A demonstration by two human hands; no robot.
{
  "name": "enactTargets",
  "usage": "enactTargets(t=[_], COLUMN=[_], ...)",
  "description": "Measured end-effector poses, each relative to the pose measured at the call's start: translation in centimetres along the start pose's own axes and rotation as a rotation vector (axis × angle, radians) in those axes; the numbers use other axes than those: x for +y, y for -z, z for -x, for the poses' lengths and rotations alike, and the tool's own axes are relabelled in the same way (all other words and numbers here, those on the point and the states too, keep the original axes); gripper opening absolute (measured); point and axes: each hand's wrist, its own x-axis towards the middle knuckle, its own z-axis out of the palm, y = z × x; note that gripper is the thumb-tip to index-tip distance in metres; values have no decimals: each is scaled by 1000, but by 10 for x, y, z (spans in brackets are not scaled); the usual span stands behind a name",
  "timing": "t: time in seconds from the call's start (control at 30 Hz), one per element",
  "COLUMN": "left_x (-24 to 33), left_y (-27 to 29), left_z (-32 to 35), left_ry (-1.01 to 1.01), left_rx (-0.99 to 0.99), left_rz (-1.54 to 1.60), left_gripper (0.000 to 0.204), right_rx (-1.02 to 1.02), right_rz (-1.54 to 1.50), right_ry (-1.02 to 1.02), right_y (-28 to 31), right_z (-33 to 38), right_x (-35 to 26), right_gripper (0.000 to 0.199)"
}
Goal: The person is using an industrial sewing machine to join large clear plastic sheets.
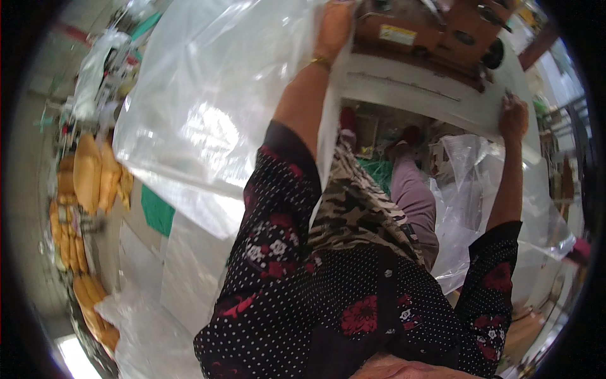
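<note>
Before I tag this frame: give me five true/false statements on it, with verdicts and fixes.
1. The left hand is beside the brown machine, to its left in the picture. True.
2. The big clear plastic sheet on the left side is opaque and red. False: it is see-through and shiny.
3. There is a bracelet on the left wrist. True.
4. The yellow bundles are at the picture's right edge. False: they are on the left.
5. The right hand is higher in the picture than the left. False: it is lower.
</note>
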Motion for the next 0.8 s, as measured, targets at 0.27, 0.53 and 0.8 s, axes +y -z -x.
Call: enactTargets(t=[0.27,0.53,0.8], left_x=[3,25,32], left_y=[28,38,63], left_z=[-12,21,42], left_ry=[38,663,628], left_rx=[-39,117,160], left_rz=[62,414,509], left_gripper=[20,23,20], right_rx=[-21,212,162], right_rz=[49,165,-419], right_ry=[-87,65,300], right_y=[36,22,55], right_z=[5,23,78], right_x=[-39,-19,-97], right_gripper=[25,21,28])
